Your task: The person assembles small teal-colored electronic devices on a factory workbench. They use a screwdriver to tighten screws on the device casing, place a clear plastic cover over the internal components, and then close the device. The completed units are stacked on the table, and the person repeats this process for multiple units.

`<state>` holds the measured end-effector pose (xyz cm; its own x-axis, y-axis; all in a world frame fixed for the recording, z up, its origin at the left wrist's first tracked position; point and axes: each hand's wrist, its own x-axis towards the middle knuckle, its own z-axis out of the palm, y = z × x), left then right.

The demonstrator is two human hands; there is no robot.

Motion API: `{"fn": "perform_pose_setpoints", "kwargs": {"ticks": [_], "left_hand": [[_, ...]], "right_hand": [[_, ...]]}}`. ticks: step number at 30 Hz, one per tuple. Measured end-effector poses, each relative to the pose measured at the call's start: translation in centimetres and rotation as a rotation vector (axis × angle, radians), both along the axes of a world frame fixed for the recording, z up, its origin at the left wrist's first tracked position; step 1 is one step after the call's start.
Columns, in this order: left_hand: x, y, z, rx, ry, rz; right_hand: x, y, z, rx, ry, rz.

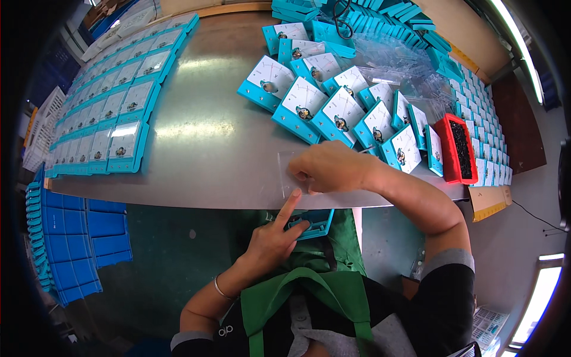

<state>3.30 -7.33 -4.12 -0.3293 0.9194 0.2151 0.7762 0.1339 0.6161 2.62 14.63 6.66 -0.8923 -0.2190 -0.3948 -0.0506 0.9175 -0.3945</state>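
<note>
A clear square plastic plate (285,178) lies at the table's front edge. Over it is my right hand (330,168), its fingers curled and pressed together; whatever they hold is hidden. A thin metal tip (367,149) shows just beyond that hand, and I cannot tell whether it belongs to something in the grip. My left hand (270,244) has its index finger stretched out to the plate's near edge, with the thumb apart. Below the table edge, in front of my apron, a teal plastic case (321,225) sits partly under the left thumb; its support is hidden.
Several teal panel meters with white dials (342,113) lie ahead and to the right, beside a pile of clear covers (398,65). A red bin (461,149) holds small black parts. Rows of meters (113,107) stand at left. Blue crates (77,238) stand lower left.
</note>
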Motion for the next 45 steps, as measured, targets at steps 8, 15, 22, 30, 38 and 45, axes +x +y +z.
{"fn": "perform_pose_setpoints", "kwargs": {"ticks": [8, 15, 22, 30, 38, 45], "left_hand": [[0.2, 0.1, 0.6, -0.019, 0.035, 0.031], [0.3, 0.2, 0.9, -0.027, 0.027, 0.045], [0.4, 0.2, 0.7, -0.027, 0.037, 0.041], [0.6, 0.2, 0.4, 0.032, 0.04, 0.023], [-0.7, -0.4, 0.6, -0.02, 0.101, -0.067], [-0.5, -0.4, 0.5, -0.032, 0.101, -0.057]], "right_hand": [[4.9, -3.2, -1.0, -1.157, 0.693, -0.61], [4.5, -2.6, -3.1, -1.355, 0.896, -0.675], [4.6, -3.1, -3.7, -1.329, 0.938, -0.698], [4.2, -5.4, -4.4, -0.987, 1.118, -0.819], [2.8, -5.0, -4.1, -0.999, 1.051, -0.755], [2.6, -4.6, -3.4, -1.088, 0.89, -0.711]]}}
